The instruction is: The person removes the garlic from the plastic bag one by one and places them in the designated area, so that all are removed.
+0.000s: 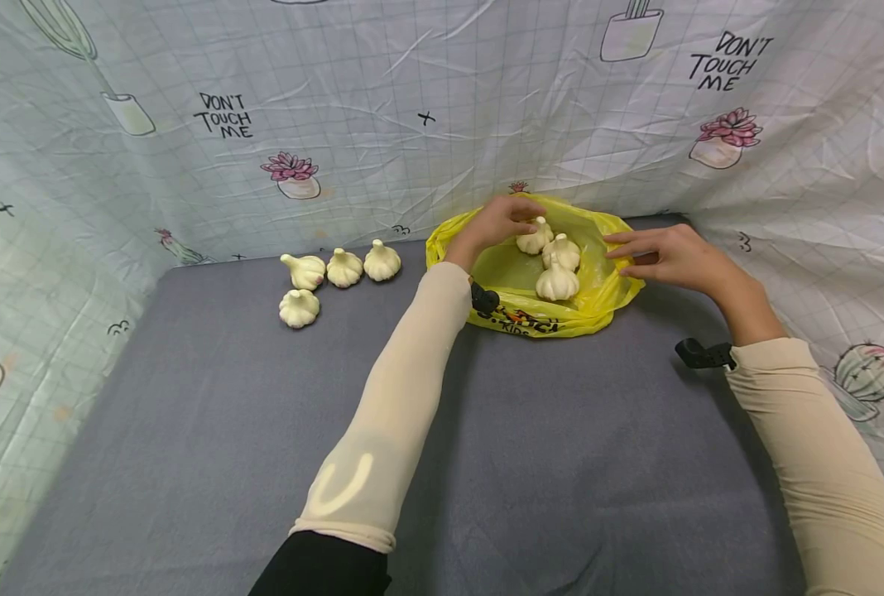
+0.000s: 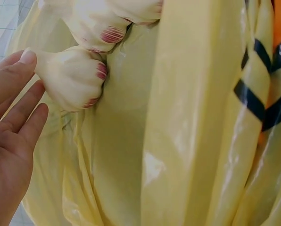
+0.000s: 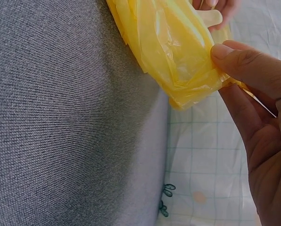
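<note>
A yellow plastic bag (image 1: 509, 290) stands with its mouth spread wide, and three garlic bulbs (image 1: 557, 282) lie inside it. My left hand (image 1: 494, 223) reaches over the bag's left rim to the rearmost bulb (image 1: 537, 240). In the left wrist view, the thumb tip is right at the stem of that garlic bulb (image 2: 70, 80), while the other fingers are loosely extended beside it. At the bag's right side, my right hand (image 1: 669, 258) pinches the rim. The right wrist view shows the thumb (image 3: 242, 59) pressing the yellow plastic (image 3: 178, 61) against the fingers.
Several more garlic bulbs (image 1: 343, 267) sit at the back left of the grey tabletop (image 1: 263, 430). A printed white cloth (image 1: 382, 108) hangs behind the table and along both sides. The bag stands close to the back cloth.
</note>
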### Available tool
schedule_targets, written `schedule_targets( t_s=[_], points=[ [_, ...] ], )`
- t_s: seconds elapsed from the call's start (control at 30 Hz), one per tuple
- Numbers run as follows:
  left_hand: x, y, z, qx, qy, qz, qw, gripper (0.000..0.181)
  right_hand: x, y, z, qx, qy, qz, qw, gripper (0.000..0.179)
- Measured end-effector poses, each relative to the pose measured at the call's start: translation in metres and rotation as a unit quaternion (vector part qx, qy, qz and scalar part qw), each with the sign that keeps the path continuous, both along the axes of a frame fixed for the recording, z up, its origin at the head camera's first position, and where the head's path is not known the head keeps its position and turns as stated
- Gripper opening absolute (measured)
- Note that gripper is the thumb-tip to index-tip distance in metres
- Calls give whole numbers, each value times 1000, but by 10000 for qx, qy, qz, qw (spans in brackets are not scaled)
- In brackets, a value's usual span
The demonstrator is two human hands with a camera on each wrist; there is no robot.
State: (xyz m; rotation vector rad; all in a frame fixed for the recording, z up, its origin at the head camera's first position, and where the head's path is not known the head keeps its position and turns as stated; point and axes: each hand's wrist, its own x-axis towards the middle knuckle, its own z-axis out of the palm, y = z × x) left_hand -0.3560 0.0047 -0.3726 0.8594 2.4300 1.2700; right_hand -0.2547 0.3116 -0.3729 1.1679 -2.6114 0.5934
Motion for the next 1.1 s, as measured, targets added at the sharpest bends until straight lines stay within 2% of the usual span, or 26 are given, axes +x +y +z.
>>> schedule_targets(
  t_s=[0.2, 0.4, 0.57, 0.9, 1.1],
  points=[
    [2, 2, 0, 24, -63, 47, 10000, 39, 1, 0, -1, -7, 53, 3, 10000, 33],
    [3, 3, 0, 4, 47, 156, 9999, 36, 2, 0, -1, -20, -12, -28, 10000, 33],
    [3, 4, -2, 29, -65, 314, 9995, 37, 2, -1, -1, -19, -2, -39, 10000, 34],
    [1, 5, -5, -392, 409, 382, 9977, 30, 3, 0, -1, -20, -57, -44, 10000, 34],
    [-1, 5, -8, -279, 298, 300, 9987, 29, 3, 0, -1, -39, -149, -78, 9999, 34]
  ],
)
